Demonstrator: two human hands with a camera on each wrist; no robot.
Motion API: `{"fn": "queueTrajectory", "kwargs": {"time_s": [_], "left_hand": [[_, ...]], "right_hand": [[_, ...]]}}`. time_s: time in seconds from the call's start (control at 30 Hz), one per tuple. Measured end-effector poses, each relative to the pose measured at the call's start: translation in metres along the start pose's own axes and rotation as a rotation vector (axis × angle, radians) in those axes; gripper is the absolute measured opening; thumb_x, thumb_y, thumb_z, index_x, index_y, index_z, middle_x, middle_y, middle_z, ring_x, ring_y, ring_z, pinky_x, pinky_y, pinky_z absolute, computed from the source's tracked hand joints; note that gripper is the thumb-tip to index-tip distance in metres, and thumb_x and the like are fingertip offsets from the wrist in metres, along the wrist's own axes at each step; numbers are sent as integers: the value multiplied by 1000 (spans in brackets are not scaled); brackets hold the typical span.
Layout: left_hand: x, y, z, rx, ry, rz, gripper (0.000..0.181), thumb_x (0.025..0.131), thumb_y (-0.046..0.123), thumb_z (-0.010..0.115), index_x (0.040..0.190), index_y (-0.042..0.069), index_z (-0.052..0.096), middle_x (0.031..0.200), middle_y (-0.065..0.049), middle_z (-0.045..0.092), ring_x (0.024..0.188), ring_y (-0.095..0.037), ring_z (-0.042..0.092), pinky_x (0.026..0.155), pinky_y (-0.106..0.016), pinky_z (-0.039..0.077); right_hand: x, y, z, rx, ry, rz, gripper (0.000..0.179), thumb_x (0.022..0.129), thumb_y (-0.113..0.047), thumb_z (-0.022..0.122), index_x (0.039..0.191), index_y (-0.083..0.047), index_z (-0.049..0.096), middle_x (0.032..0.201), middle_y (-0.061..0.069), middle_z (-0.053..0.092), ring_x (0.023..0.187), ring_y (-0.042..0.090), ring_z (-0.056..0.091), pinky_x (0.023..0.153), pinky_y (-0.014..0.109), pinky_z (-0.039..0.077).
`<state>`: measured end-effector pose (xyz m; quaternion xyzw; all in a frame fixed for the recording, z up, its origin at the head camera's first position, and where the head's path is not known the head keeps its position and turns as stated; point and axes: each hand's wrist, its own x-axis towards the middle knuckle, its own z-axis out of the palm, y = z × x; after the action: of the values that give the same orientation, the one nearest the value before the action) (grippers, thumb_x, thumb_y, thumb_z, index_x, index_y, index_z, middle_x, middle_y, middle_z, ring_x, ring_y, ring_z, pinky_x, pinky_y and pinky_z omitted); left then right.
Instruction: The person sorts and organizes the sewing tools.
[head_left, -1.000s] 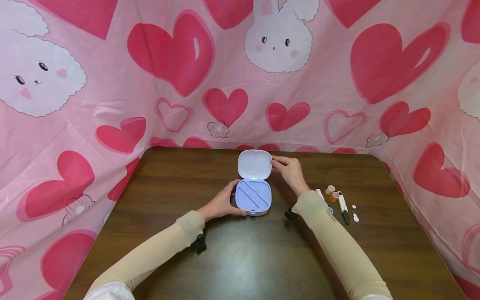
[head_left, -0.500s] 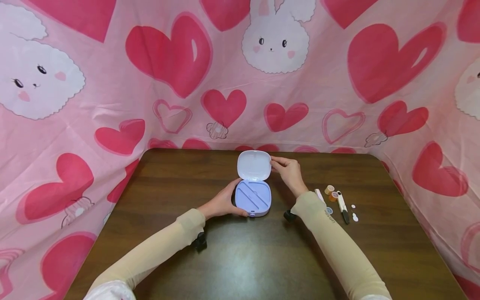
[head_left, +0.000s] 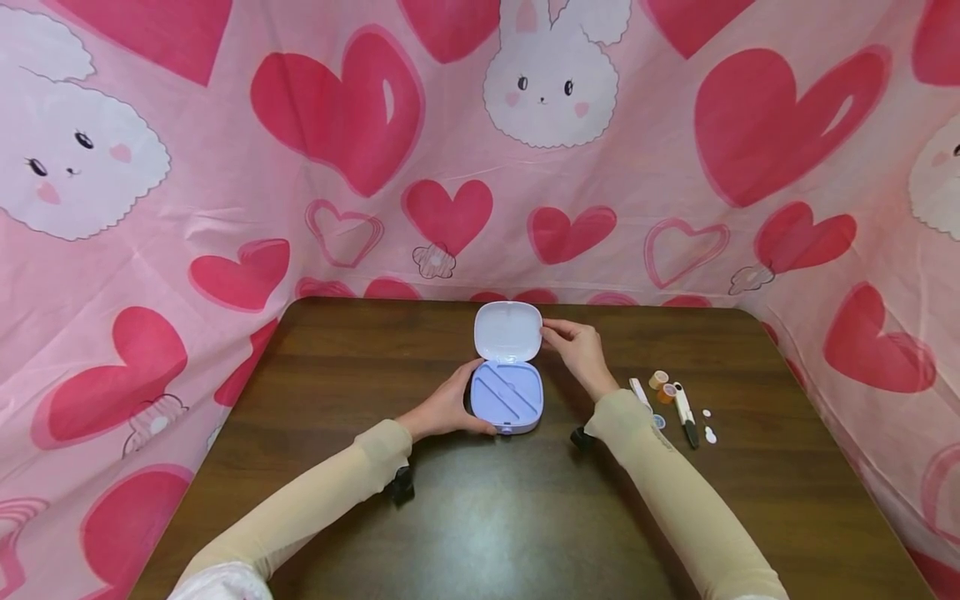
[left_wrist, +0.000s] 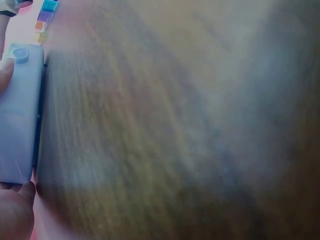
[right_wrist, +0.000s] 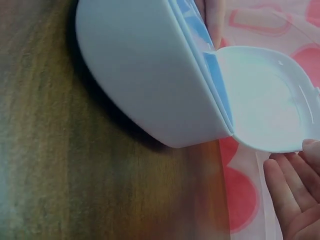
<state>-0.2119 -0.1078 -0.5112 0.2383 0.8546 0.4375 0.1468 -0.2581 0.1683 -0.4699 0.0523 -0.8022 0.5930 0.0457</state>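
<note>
A lavender plastic box sits on the table with its hinged lid raised at the back. Inside lies a tray with diagonal slots. My left hand grips the box's left side, thumb near the front latch and fingers toward the hinge. The left wrist view shows the box's wall with a round latch button beside the thumb. My right hand pinches the lid's right edge; in the right wrist view, its thumb lies on the pale lid and the fingers are beneath it.
On the table's right are two thread spools, a white tool with a dark end, a slim white item, a small blue round piece and small white discs. A pink heart-print cloth hangs behind.
My right hand sits slightly lower along the lid's edge, and its forearm has dropped a little. The box, the raised lid and my left hand stay in place.
</note>
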Motion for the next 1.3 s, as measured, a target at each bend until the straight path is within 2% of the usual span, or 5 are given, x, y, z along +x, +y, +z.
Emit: {"fn": "queueTrajectory", "kwargs": {"time_s": [0.2, 0.5, 0.83, 1.03, 1.3], "left_hand": [[-1, 1, 0, 5, 11, -3, 120, 72, 34, 97, 162, 7, 22, 159, -16, 37, 140, -32, 44, 120, -54, 37], [-1, 0, 1, -9, 12, -2, 119, 72, 35, 97, 162, 7, 23, 159, -15, 38, 139, -32, 44, 120, -54, 36], [-2, 2, 0, -13, -3, -6, 119, 74, 35, 96, 162, 7, 21, 159, -16, 37, 139, -33, 43, 121, -55, 35], [-2, 3, 0, -3, -2, 1, 119, 74, 36, 96, 162, 6, 22, 159, -16, 37, 139, -33, 44, 120, -55, 35], [-3, 2, 0, 17, 9, 2, 120, 73, 36, 97, 163, 5, 23, 159, -17, 37, 140, -34, 44, 120, -54, 36]], "right_hand": [[-13, 1, -3, -151, 5, -16, 29, 99, -23, 74, 122, -4, 77, 112, 16, 77, 97, 28, 73, 86, 28, 60], [-35, 0, -4, -262, -51, -61, 27, 99, -23, 74, 121, -8, 77, 115, 12, 77, 103, 29, 69, 93, 47, 59], [-55, -3, 3, -376, -115, -100, 30, 95, -23, 78, 120, -7, 78, 109, 10, 76, 102, 30, 64, 91, 48, 54], [-66, -1, 9, -435, -127, -162, 31, 91, -23, 83, 118, -8, 79, 110, 8, 76, 105, 29, 60, 91, 45, 51], [-82, 0, 22, -579, -115, -277, 39, 87, -30, 86, 116, -5, 79, 110, 13, 73, 114, 36, 56, 100, 56, 45]]}}
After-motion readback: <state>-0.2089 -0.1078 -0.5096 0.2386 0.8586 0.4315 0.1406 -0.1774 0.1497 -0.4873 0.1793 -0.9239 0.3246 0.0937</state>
